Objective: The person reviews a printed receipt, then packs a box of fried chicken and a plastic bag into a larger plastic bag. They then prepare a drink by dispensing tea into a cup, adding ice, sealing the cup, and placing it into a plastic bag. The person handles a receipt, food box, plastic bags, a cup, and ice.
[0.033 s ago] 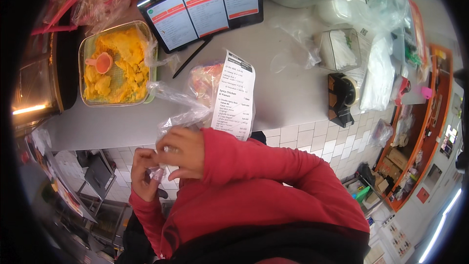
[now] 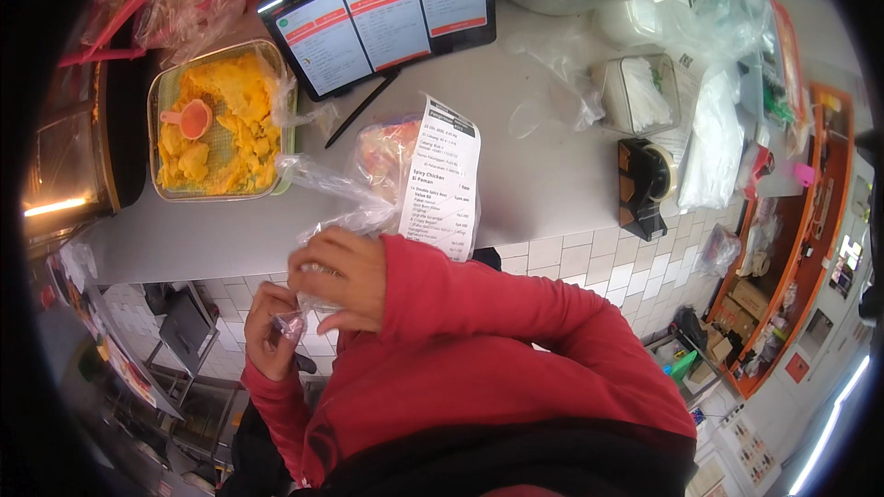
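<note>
A clear plastic bag (image 2: 364,210) lies at the counter's front edge, its far part round a wrapped food item (image 2: 385,152) with red and orange colours. A long printed receipt (image 2: 440,184) rests against the bag's right side. My right hand (image 2: 339,274), back upward, is curled over the gathered near end of the bag. Just below and left of it, my left hand (image 2: 272,329) pinches a crumpled end of the same clear plastic. The right palm and part of the bag's end are hidden.
At the left stands a tray (image 2: 155,152) of yellow crumbly food with an orange scoop (image 2: 193,119). Behind are a tablet (image 2: 387,14) and a black pen (image 2: 361,110). To the right sit a tape dispenser (image 2: 642,189), a clear container (image 2: 635,120) and white plastic bags (image 2: 714,143).
My right hand has shifted slightly up and left over the plastic. My left fingers have curled a little more round the bag's end.
</note>
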`<action>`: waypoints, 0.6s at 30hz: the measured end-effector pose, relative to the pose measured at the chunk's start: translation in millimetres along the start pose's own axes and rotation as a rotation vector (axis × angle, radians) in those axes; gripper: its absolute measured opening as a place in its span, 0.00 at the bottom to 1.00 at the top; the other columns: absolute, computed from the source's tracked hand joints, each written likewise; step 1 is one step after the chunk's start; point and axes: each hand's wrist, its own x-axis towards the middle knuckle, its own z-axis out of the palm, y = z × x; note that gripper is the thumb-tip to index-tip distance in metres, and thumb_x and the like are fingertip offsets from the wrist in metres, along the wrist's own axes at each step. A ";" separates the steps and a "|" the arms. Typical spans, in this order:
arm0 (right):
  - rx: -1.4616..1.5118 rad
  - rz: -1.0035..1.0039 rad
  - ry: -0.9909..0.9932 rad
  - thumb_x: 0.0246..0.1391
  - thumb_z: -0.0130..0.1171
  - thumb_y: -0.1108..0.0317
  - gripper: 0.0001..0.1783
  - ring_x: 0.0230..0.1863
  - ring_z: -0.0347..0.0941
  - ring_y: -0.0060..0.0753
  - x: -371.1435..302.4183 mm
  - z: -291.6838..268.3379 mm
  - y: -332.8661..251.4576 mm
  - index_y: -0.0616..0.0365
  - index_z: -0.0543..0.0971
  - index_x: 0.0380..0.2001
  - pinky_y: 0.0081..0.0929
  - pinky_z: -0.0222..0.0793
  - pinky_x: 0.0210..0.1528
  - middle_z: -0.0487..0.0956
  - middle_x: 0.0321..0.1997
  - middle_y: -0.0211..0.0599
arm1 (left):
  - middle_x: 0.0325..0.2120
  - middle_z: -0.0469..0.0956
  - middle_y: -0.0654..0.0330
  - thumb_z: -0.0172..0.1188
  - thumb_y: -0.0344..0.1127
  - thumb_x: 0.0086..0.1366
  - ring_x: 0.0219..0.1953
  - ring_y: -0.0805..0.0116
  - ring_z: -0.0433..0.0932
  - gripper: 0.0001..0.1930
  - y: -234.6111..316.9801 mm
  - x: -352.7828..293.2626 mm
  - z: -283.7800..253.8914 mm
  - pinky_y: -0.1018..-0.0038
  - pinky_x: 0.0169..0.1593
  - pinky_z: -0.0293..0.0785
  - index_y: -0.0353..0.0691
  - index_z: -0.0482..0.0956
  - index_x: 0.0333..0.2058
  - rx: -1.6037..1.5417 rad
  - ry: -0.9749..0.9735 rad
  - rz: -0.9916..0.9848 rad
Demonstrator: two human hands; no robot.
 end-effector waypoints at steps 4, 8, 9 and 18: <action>-0.465 -0.026 0.083 0.43 0.56 0.65 0.15 0.54 0.65 0.44 3.2 6.8 21.3 0.52 0.71 0.37 0.42 0.62 0.54 0.71 0.49 0.43 | 0.16 0.64 0.61 0.53 0.36 0.55 0.20 0.74 0.60 0.12 -2.8 0.8 -13.4 0.79 0.23 0.53 0.34 0.67 0.19 0.006 -0.098 -0.025; -0.434 0.023 -0.027 0.44 0.53 0.67 0.11 0.49 0.68 0.42 -1.6 18.3 37.4 0.51 0.72 0.34 0.43 0.61 0.51 0.73 0.46 0.40 | 0.11 0.65 0.62 0.49 0.44 0.59 0.12 0.78 0.59 0.19 -8.2 -4.6 -22.7 0.83 0.17 0.48 0.29 0.74 0.28 -0.169 -0.012 -0.156; -0.427 0.062 -0.082 0.43 0.53 0.67 0.11 0.47 0.68 0.41 -2.8 19.5 39.2 0.51 0.72 0.34 0.42 0.62 0.50 0.73 0.45 0.39 | 0.11 0.66 0.60 0.48 0.45 0.60 0.11 0.77 0.60 0.21 -10.0 -5.4 -24.1 0.83 0.16 0.51 0.27 0.72 0.35 -0.188 0.005 -0.198; -0.020 -0.004 0.024 0.42 0.55 0.73 0.12 0.39 0.70 0.37 9.7 -9.0 23.2 0.52 0.73 0.35 0.30 0.67 0.42 0.73 0.37 0.34 | 0.23 0.78 0.44 0.42 0.46 0.66 0.12 0.62 0.75 0.37 -5.7 -3.7 -5.8 0.76 0.18 0.74 0.26 0.39 0.62 -0.382 0.020 -0.233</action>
